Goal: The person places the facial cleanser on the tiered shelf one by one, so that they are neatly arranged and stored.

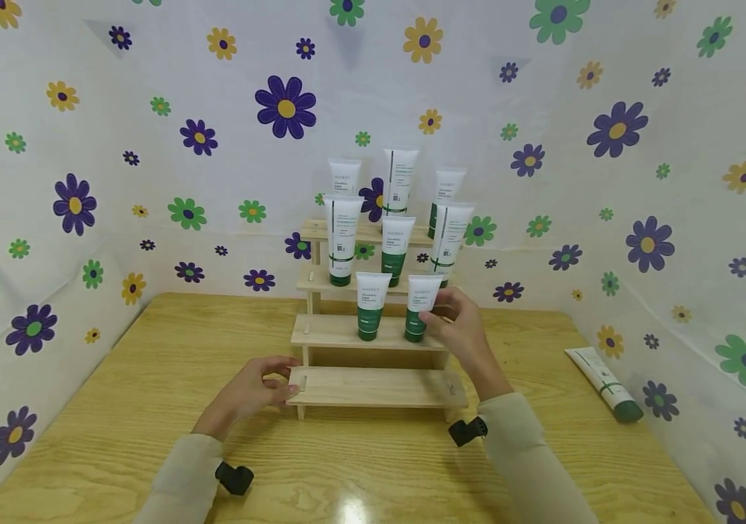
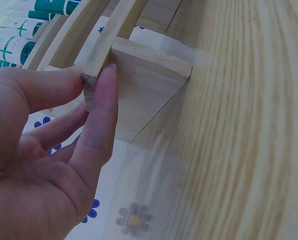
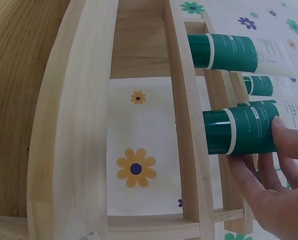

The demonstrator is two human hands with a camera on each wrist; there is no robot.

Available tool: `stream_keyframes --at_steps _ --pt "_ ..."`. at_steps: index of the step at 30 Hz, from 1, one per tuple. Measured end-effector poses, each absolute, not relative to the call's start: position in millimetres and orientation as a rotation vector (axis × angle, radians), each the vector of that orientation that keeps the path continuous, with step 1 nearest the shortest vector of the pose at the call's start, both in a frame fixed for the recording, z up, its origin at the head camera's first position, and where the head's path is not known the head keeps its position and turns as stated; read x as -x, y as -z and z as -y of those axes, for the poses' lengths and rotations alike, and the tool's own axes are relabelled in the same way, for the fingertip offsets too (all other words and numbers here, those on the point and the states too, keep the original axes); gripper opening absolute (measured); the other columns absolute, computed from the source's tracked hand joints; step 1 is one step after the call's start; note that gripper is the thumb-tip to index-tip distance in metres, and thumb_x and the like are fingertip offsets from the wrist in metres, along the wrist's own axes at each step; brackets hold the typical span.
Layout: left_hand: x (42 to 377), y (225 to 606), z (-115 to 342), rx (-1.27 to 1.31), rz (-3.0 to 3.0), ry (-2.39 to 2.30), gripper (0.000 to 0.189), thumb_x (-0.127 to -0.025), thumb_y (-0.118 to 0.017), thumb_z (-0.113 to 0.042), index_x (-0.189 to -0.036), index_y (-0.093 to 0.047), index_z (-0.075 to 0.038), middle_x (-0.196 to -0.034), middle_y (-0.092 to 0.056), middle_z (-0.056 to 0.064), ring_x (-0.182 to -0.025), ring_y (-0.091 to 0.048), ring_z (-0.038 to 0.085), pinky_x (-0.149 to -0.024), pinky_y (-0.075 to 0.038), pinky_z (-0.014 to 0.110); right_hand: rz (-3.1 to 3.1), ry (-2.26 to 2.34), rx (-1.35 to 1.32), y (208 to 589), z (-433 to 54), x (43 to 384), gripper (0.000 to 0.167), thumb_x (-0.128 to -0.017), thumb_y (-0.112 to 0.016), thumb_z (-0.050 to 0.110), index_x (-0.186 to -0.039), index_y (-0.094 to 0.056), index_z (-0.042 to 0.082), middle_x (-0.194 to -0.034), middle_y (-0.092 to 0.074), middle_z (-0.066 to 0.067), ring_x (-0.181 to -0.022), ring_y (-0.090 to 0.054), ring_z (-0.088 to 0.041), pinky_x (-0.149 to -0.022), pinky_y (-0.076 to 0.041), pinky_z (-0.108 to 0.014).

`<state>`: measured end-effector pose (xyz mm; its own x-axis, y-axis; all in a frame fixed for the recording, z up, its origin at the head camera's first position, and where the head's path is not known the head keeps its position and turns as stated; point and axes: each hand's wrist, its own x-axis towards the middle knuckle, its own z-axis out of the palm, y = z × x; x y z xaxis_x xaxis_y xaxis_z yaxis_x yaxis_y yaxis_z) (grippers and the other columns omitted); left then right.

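A tiered wooden display rack (image 1: 373, 386) stands on the table, bearing several white-and-green squeeze tubes. My right hand (image 1: 461, 327) grips a small tube (image 1: 422, 295) at the right of the second step from the bottom. In the right wrist view that tube (image 3: 253, 127) stands cap down at the step, thumb on one side and fingers on the other. Beside it on the same step is another small tube (image 1: 373, 298). My left hand (image 1: 251, 393) pinches the left end of the lowest step; the left wrist view shows thumb and fingers (image 2: 101, 115) around that board end.
A larger tube (image 1: 605, 382) lies on its side at the table's right edge. Taller tubes (image 1: 343, 236) and small ones fill the upper two steps. Flower-patterned cloth (image 1: 215, 160) hangs behind and at both sides of the wooden table (image 1: 169, 349).
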<state>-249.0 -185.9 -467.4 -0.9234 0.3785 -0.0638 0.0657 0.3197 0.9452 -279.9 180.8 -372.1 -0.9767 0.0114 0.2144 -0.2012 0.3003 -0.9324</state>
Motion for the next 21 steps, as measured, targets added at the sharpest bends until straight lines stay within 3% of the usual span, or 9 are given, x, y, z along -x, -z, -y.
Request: stream_keyframes --at_steps 21 --pt "247.3 466.1 184.2 -0.369 -2.299 -1.652 0.055 -0.096 -0.074 -0.013 -0.144 -0.053 0.002 -0.128 -0.057 0.025 -0.095 -0.07 0.019 -0.081 -0.065 0.04 2.397 -1.71 -0.213 376.2 -179.8 276.6 0.037 -0.097 -0.07 0.003 -0.131 -0.057 0.002 -0.138 -0.062 -0.019 -0.126 -0.062 -0.038 -0.114 -0.048 -0.052"
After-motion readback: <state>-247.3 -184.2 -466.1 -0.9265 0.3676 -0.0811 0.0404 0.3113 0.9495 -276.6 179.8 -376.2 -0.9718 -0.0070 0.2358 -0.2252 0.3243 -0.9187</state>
